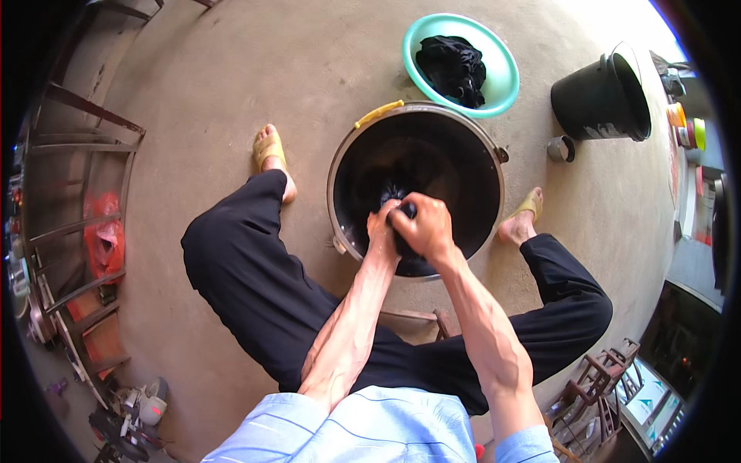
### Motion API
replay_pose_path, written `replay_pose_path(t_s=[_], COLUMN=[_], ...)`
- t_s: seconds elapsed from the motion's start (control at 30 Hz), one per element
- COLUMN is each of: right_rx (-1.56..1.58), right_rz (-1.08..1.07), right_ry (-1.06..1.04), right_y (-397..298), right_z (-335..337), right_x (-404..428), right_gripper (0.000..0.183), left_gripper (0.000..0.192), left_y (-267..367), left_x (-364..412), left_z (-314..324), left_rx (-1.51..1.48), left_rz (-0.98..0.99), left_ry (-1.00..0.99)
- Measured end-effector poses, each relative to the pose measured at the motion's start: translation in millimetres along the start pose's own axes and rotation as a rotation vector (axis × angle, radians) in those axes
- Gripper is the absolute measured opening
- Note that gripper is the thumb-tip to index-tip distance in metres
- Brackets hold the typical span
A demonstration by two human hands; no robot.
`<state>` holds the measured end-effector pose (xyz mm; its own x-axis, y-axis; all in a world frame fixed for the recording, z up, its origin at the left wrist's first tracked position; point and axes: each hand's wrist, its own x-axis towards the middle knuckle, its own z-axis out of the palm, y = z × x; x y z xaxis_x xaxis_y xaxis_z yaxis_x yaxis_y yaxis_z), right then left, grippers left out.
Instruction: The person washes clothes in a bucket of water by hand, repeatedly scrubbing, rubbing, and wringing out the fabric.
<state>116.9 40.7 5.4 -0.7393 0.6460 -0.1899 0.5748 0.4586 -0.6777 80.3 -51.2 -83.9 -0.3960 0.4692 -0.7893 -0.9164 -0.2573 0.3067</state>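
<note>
My left hand [381,230] and my right hand [427,224] are close together, both closed around a dark, wet-looking cloth [393,192]. The cloth bunches out between my fists and hangs down on the far side of them. Below my hands stands a large, dark round bucket [334,173] with a metal-coloured rim and a yellow handle grip [379,113]. Its inside is dark, so I cannot tell how much water or cloth lies at the bottom. Just past the bucket, a mint-green plastic basin [503,63] holds a heap of black cloth [451,69].
A black bucket [584,101] with a wire handle lies tilted at the right, beside a small metal cup [559,149]. My sandalled feet flank the large bucket on the concrete floor [197,104]. Wooden frames [95,142] and a red plastic bag [105,237] line the left side.
</note>
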Motion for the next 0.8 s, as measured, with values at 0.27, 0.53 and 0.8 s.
replay_pose_path(t_s=[0.27, 0.53, 0.8], right_rx=[0.069, -0.207, -0.142], right_rz=[0.125, -0.064, -0.074], right_ry=[0.139, -0.159, -0.523], right_y=[49, 25, 10], right_z=[-50, -72, -57], right_x=[21, -33, -22], right_gripper=[0.039, 0.055, 0.066], left_gripper=[0.028, 0.040, 0.029], left_y=[26, 49, 62], left_x=[6, -4, -58], left_z=[33, 36, 63], left_rx=[0.126, 0.451, 0.737], left_rz=[0.034, 0.533, 0.784], left_ry=[0.060, 0.394, -0.024])
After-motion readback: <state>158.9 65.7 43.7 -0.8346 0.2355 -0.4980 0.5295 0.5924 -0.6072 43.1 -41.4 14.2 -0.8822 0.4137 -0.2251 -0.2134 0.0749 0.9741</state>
